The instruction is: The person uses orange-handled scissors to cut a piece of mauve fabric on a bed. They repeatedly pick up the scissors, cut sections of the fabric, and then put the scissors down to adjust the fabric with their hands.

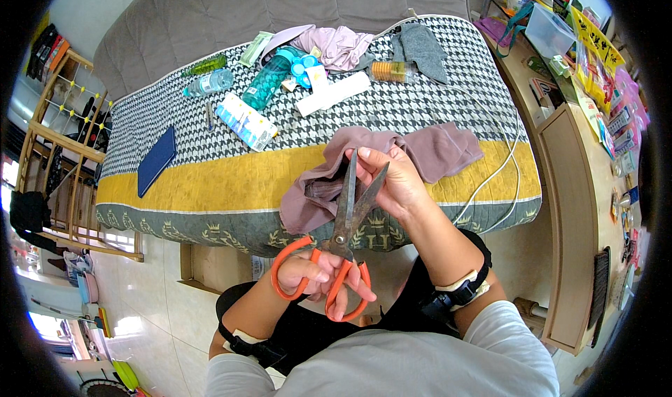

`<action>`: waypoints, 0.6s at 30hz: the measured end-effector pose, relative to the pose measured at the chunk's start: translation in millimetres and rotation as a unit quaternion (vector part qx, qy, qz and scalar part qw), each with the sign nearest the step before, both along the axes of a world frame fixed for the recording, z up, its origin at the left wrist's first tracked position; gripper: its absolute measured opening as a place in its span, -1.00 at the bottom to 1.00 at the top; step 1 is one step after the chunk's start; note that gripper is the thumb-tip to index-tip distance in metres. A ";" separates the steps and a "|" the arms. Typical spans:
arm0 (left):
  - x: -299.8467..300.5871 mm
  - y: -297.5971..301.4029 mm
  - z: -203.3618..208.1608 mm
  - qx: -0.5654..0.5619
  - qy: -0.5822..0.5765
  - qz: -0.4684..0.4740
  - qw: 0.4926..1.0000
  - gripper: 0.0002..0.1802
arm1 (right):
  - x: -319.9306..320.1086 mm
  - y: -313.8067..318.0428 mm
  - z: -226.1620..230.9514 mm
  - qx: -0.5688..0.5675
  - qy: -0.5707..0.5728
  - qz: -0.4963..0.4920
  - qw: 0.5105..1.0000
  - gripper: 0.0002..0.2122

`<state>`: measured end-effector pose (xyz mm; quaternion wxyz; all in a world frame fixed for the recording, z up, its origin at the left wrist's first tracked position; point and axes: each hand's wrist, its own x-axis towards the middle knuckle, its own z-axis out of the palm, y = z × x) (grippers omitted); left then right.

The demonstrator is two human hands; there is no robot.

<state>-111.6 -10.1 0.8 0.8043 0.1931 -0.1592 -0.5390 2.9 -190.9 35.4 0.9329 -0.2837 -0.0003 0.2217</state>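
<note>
1. We see the left hand wrapped around the orange handles of a large pair of scissors; its fingers pass through the loops and grip them firmly.
2. The scissors point up and away from the person; their dark blades stand apart in a narrow V, in front of the bed's edge.
3. The right hand rests at the blades, fingers curled around the right blade near its upper part; it holds nothing else that we can make out.
4. Just behind both hands a mauve cloth lies crumpled over the yellow band of the bed.
5. Further back on the bed lie a teal bottle, a blue notebook and a white cable.
</note>
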 end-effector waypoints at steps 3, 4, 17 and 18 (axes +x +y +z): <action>0.9 -1.5 0.0 -0.011 0.002 -0.005 1.000 -0.57 | 1.9 -1.3 -3.0 -0.005 -0.005 0.011 1.000 -0.82; 1.2 -1.7 0.5 -0.013 0.005 -0.006 1.000 -0.57 | 1.5 -1.1 -2.4 -0.006 -0.003 0.008 1.000 -0.82; 2.0 -0.5 6.4 0.006 -0.001 -0.002 1.000 -0.58 | 0.2 -1.0 -1.6 -0.006 -0.004 0.010 1.000 -0.80; 2.1 -0.2 6.4 0.009 -0.001 -0.003 1.000 -0.59 | -0.2 -1.1 -1.5 -0.004 -0.006 0.011 1.000 -0.79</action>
